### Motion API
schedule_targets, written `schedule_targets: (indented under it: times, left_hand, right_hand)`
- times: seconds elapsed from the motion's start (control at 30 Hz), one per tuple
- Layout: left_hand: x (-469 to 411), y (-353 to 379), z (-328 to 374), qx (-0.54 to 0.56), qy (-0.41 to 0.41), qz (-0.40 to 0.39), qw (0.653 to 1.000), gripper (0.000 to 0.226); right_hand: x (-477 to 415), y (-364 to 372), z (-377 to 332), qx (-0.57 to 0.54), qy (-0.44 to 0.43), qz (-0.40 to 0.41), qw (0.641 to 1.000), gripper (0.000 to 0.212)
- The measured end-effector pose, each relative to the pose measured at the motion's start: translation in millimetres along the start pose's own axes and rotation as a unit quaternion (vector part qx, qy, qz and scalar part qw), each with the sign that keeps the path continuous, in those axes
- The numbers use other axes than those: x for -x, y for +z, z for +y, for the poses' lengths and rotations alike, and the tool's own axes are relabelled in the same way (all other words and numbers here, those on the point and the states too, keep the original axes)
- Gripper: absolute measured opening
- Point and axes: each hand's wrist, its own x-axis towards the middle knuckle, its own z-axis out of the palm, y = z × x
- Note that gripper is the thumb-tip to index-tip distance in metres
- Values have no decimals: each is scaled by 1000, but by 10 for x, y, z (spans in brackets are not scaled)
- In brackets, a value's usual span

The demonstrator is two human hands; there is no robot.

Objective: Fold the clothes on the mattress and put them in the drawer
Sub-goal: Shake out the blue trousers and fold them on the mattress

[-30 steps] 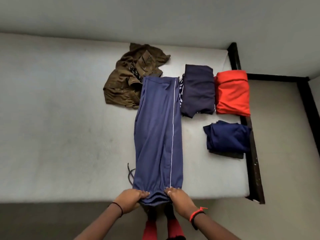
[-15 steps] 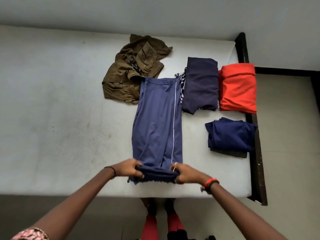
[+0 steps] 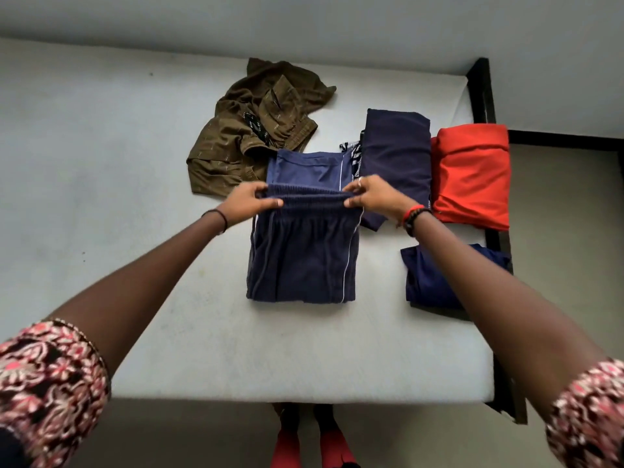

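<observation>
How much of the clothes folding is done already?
Done: three folded pieces lie on the mattress, a dark navy one, an orange one and a dark blue one. In hand: the left hand and right hand pinch the waistband of the blue pants, doubled over their legs. Left: the brown garment lies crumpled, and no drawer shows, so putting everything away seems not yet done.

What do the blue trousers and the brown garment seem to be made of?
The blue trousers: likely a soft matte knit, perhaps polyester; it gathers finely at the elastic waistband and drapes limp. The brown garment: seems a thin woven cloth, maybe cotton, matte, with sharp creases and small pale dashes.
</observation>
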Motion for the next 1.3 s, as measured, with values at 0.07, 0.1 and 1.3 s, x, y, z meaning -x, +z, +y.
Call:
schedule_targets:
  times: [0.07,0.1,1.3]
  left_hand:
    - [-230,-77,123,-11,2,28,1000,35]
    - [-327,-111,172,-24,5,42,999,36]
    - [139,1334,-1603,-519,209,7,829,91]
  right_hand:
    - [-241,-119,-65,5,9,53,999,30]
    - [-335,-177,-105,11,12,74,997,32]
    - [287,2036,1147,420,-163,115,885,72]
